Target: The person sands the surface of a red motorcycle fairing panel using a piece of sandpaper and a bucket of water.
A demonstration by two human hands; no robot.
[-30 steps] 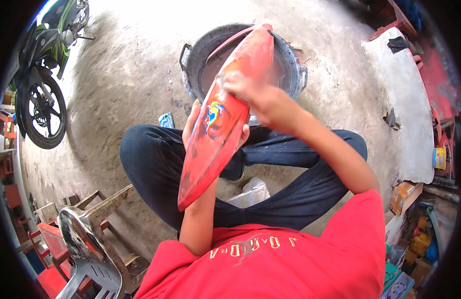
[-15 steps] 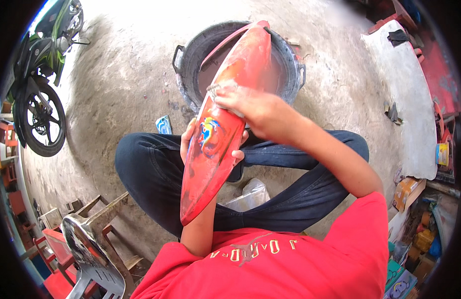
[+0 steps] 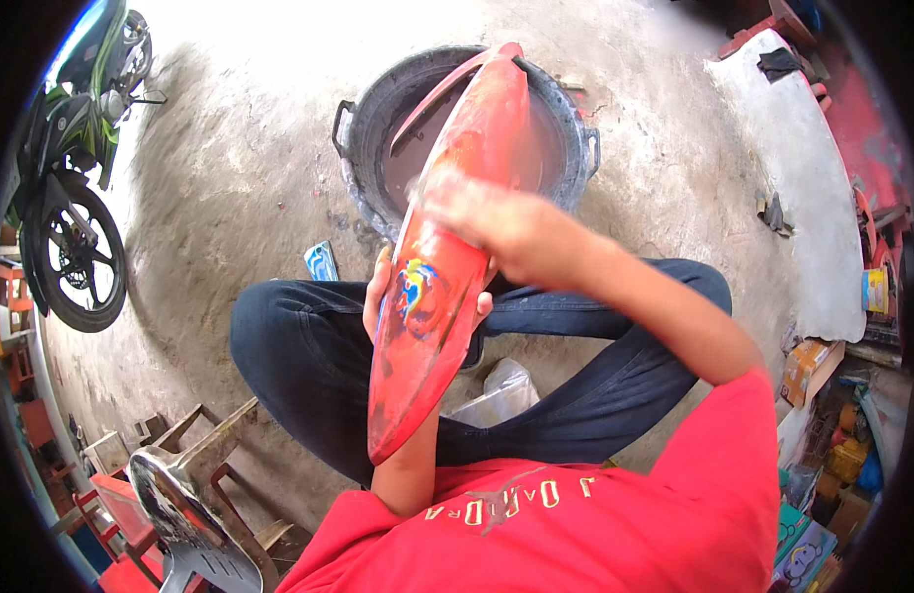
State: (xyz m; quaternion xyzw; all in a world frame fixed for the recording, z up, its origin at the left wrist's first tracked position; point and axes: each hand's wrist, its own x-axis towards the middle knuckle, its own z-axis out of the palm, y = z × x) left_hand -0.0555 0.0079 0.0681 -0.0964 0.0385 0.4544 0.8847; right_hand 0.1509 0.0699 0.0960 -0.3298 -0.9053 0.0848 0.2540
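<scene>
Both hands grip the red panel [image 3: 447, 257] over a concrete floor [image 3: 230, 178]; right hand [image 3: 487, 222] blurred.

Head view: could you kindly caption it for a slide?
Left hand supports a red panel over a basin; right hand on it.

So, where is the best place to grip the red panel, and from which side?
Probably at its middle, from underneath, gripping both long edges. The red panel is long, narrow and tilted, its far tip over the tub, so the middle should balance it. The left hand already cups it there; the right hand lies on top.
</scene>
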